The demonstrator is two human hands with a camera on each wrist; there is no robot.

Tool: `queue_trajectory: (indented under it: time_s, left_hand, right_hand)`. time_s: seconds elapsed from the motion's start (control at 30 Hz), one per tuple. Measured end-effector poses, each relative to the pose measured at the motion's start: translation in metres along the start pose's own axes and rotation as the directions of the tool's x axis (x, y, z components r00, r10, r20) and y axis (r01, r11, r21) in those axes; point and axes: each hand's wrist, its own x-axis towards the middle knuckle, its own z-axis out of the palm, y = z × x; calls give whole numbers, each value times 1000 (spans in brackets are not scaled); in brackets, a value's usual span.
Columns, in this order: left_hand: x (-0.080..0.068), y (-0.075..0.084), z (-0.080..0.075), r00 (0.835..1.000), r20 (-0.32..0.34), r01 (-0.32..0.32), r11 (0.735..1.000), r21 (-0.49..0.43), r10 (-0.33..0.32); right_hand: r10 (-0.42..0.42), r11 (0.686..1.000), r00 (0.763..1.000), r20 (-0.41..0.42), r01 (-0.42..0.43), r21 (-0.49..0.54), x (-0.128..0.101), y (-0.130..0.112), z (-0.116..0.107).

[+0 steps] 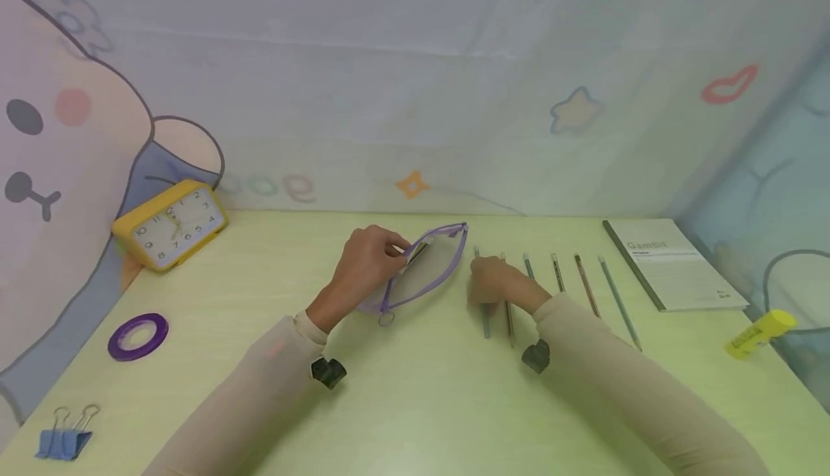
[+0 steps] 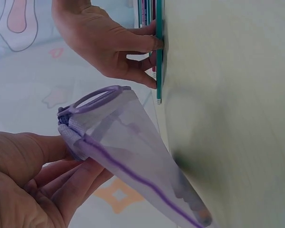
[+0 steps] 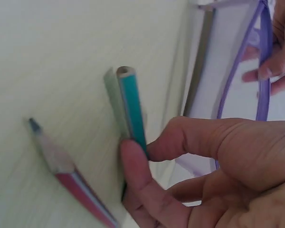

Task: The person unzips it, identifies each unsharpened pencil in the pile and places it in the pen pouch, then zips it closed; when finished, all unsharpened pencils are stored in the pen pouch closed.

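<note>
My left hand [image 1: 366,263] grips the edge of a purple mesh zip pouch [image 2: 128,137] and keeps its mouth spread open toward the right. A dark, slim item [image 2: 192,197] shows through the mesh inside. My right hand [image 1: 494,281] is just right of the pouch, over the left end of a row of pencils. Thumb and fingers pinch a green pencil [image 3: 133,104], which lies close along the tabletop with its flat end showing in the right wrist view. Beside it lies a red striped pencil [image 3: 85,194] with a sharpened tip.
Several more pencils [image 1: 586,285] lie spaced to the right. Beyond them are a notebook [image 1: 674,263] and a yellow glue stick [image 1: 760,333]. On the left stand a yellow clock [image 1: 171,224], a purple tape roll [image 1: 117,343] and a blue binder clip [image 1: 63,444]. A printed curtain hangs behind.
</note>
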Motion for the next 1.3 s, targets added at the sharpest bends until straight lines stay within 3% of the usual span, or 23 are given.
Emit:
queue_trajectory:
  time_s: [0.13,0.23,0.37,0.5,0.6,0.73,0.77,0.97,1.13,1.3]
  left_hand:
    - [-1,-2,0,1000,17,6,1000,3,-6]
    - [-2,-3,-1,1000,11,-13,1000,9,13]
    - [-2,-4,-3,1000,1,-26,1000,14,26]
    - [-1,-5,-3,1000,-6,-12,1000,16,12]
    - [-2,-5,-2,1000,-10,-5,1000,13,5]
    - [-2,-6,0,1000,-4,-1,1000,7,1]
    - [-2,-6,0,1000,-4,-2,1000,5,2]
    - [1,-4,1,999,-18,-48,999,14,48]
    - [3,-3,2,998,-17,-59,998,6,59]
    - [3,-3,0,998,-20,-61,998,2,61]
  right_hand:
    - [6,990,1000,-1,-6,141,-3,9,0]
    - [-29,947,1000,-7,30,320,-14,11,-9]
    - [-127,856,992,-10,114,505,-36,3,-29]
    - [-275,731,960,58,169,661,-44,-12,-38]
    - [-370,622,920,130,141,770,-35,-22,-33]
    - [-382,537,908,169,69,841,-13,-33,-22]
    - [-365,531,916,166,58,845,-8,-36,-20]
    - [-228,574,965,128,27,819,15,-47,-16]
    - [-177,593,979,98,26,805,19,-52,-16]
    - [-155,684,986,52,69,726,16,-56,-16]
